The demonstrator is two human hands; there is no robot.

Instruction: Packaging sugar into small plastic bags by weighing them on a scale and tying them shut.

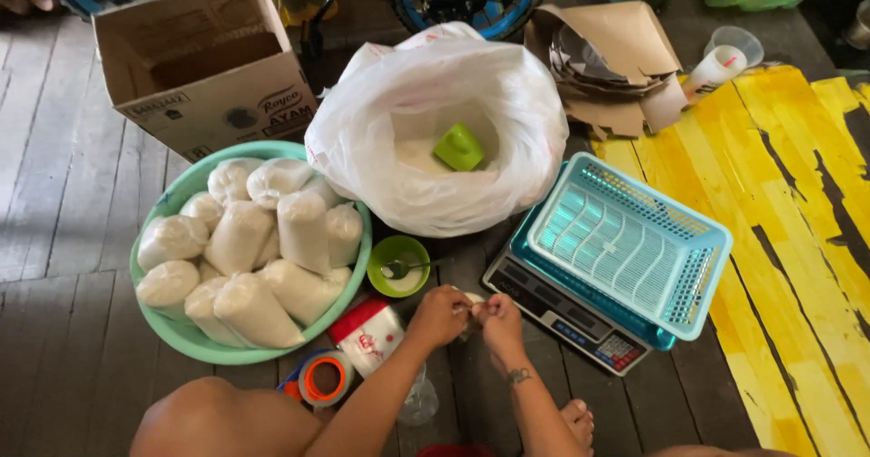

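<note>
At the lower middle of the frame, just in front of the scale [566, 316], the left hand [439, 316] and right hand [497, 319] are pinching a small clear bag [471, 305] between closed fingertips, each grip keeping its neck shut.

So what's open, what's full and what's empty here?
Box: open, on its side, looks empty.
Sack: open, green scoop inside.
Basin: piled with filled bags.
Basket: empty, on the scale.
Small bowl: holds a spoon.
Hands, left and right: together, pinching a small bag.
</note>
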